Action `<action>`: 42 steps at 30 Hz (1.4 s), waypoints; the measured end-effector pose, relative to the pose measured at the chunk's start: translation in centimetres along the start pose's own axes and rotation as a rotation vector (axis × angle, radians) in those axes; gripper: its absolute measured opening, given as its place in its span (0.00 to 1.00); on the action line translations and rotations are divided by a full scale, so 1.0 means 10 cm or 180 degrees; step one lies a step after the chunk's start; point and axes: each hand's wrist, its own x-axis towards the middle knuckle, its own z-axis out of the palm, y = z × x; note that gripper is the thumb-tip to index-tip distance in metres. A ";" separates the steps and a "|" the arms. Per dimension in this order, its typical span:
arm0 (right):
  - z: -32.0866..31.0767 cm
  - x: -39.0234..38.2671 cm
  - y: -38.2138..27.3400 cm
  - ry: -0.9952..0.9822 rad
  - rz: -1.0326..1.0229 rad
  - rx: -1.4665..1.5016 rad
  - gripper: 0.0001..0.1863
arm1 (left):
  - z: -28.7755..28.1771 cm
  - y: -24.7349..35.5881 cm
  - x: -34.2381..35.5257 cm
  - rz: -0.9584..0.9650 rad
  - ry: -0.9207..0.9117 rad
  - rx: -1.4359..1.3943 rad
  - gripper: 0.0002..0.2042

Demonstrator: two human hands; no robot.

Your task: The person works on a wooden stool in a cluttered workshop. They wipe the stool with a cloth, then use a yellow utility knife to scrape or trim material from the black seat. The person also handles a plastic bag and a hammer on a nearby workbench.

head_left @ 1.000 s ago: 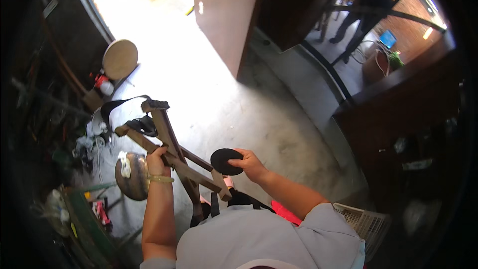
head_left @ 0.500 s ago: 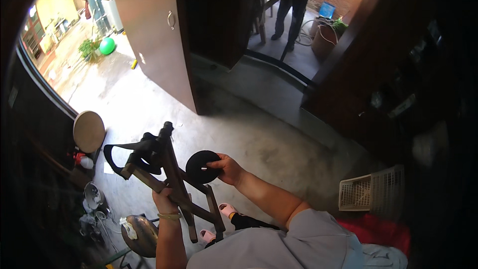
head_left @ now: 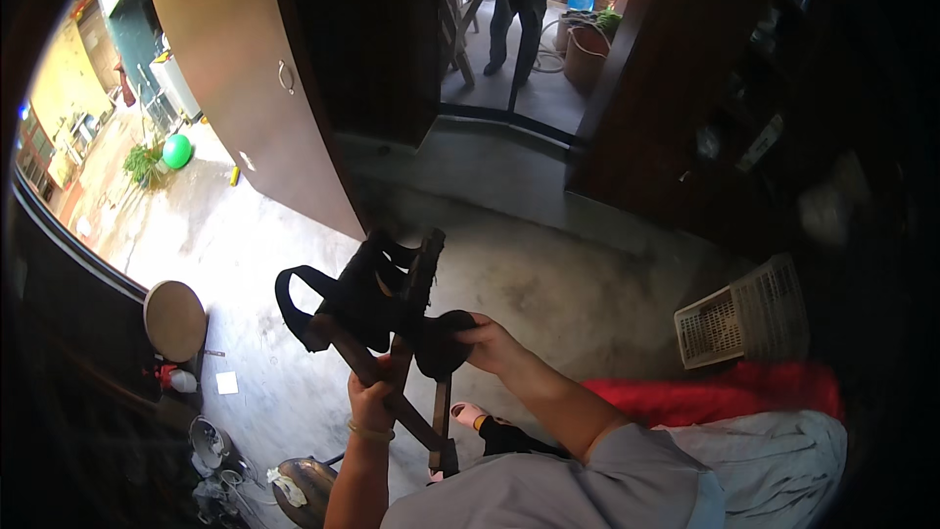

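A folding wooden stool frame [head_left: 416, 421] is held up off the floor in front of me, tilted. Black strap [head_left: 364, 296] is wound about its upper bars, and one wide loop sticks out on the left. My left hand [head_left: 370, 400] grips a wooden leg from below, fingers wrapped round it. In my right hand [head_left: 487, 343] is a roll of black strap [head_left: 446, 345], pinched at its right edge. The roll now lies right against the stool's upper part, and part of its outline merges with the dark strap there.
A white plastic basket [head_left: 710, 328] stands at the right, near red cloth [head_left: 705, 394] and pale cloth [head_left: 774, 460]. Left are a round board [head_left: 176, 321], a bucket [head_left: 210, 441] and a rounded brown stool [head_left: 311, 490]. A person [head_left: 519, 10] stands beyond the far doorway.
The stool frame has moved right and turned in my left hand. The roll in my right hand has gone from beside the frame to against it. My view has shifted too.
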 end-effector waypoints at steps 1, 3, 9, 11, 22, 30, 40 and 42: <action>0.01 -0.06 -0.02 0.0002 -0.0041 -0.0124 0.22 | 0.04 0.01 -0.02 -0.0041 -0.0068 -0.0023 0.21; 0.08 -0.18 -0.06 -0.0049 -0.0165 -0.0156 0.23 | 0.15 0.08 -0.09 -0.0100 -0.0175 0.0102 0.21; 0.21 -0.48 0.00 -0.0082 -0.0533 -0.0249 0.22 | 0.17 0.08 -0.29 -0.0258 -0.0499 0.0168 0.21; 0.24 -0.59 0.08 -0.0186 -0.0556 -0.0161 0.22 | 0.30 0.14 -0.41 -0.0298 -0.0537 0.0240 0.21; 0.70 -0.91 0.36 -0.0063 -0.0731 -0.0026 0.20 | 0.24 0.18 -0.81 -0.0393 -0.0681 0.0341 0.26; 0.71 -1.05 0.55 0.0019 -0.0833 -0.0100 0.17 | 0.17 0.11 -0.93 0.0061 -0.0920 0.0847 0.27; 0.73 -1.13 0.63 0.0208 -0.0753 -0.0182 0.18 | 0.03 0.01 -0.94 0.0032 -0.0917 0.1101 0.29; 0.73 -1.15 0.66 0.0300 -0.0711 -0.0154 0.18 | 0.07 0.02 -0.94 0.0028 -0.0917 0.1107 0.29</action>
